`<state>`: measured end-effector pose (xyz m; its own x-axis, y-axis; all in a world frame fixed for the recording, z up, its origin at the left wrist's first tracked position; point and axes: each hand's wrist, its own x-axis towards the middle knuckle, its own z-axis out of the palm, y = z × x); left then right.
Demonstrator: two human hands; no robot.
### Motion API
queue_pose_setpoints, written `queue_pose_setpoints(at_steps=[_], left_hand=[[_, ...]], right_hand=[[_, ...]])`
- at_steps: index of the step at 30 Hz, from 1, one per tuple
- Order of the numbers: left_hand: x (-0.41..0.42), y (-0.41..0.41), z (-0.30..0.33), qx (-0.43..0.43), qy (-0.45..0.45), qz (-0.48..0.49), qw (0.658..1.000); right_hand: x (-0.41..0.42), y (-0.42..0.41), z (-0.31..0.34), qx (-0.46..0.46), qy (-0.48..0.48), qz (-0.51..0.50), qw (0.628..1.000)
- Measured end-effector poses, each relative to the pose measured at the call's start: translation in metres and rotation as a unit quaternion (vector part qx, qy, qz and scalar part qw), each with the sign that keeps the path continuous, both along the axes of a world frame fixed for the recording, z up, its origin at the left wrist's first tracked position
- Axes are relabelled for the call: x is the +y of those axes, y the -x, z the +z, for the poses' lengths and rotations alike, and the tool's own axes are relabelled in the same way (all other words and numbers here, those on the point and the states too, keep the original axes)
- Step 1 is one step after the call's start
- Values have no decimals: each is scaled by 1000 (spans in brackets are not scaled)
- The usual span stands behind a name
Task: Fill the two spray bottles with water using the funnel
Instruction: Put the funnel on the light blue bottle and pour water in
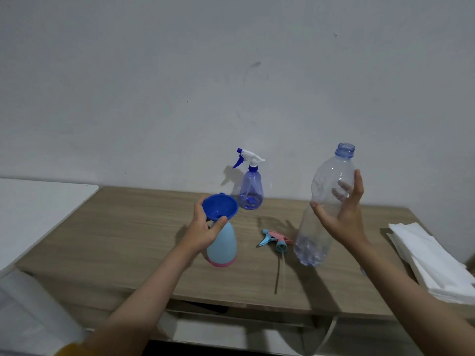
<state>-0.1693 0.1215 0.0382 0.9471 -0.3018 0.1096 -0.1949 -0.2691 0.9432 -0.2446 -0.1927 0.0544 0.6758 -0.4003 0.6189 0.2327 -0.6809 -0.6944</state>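
A light blue spray bottle with a pink base (223, 247) stands on the wooden table (128, 242) without its head, and a blue funnel (220, 207) sits in its neck. My left hand (204, 227) grips the funnel's stem and the bottle's neck. Its pink and blue spray head (276, 239) lies on the table to the right. My right hand (341, 209) holds a large clear plastic water bottle (323, 201) upright and uncapped, with only a little water at its bottom. A translucent blue spray bottle (251, 187), with its white and blue head on, stands at the back by the wall.
A stack of white paper napkins (431, 263) lies at the table's right edge. A white surface (38, 209) adjoins the table on the left. The wall rises directly behind the table.
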Motion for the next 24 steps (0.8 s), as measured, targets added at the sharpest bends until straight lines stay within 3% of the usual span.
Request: queue_pose_setpoints(at_steps=[4, 9, 13, 20, 24], left_hand=[[4, 1, -2, 7, -10, 9, 1000], [3, 0, -7, 22, 4, 9, 1000], [2, 5, -5, 19, 7, 19, 1000], [0, 8, -8, 9, 12, 43, 999], [0, -1, -17, 30, 19, 33, 999]], right_hand=[[1, 3, -8, -7, 22, -6, 1000], [21, 6, -8, -159, 230, -107, 954], [68, 1, 3, -196, 272, 25, 942], [142, -41, 30, 58, 199, 253, 945], [166, -78, 52, 263, 272, 268, 886]])
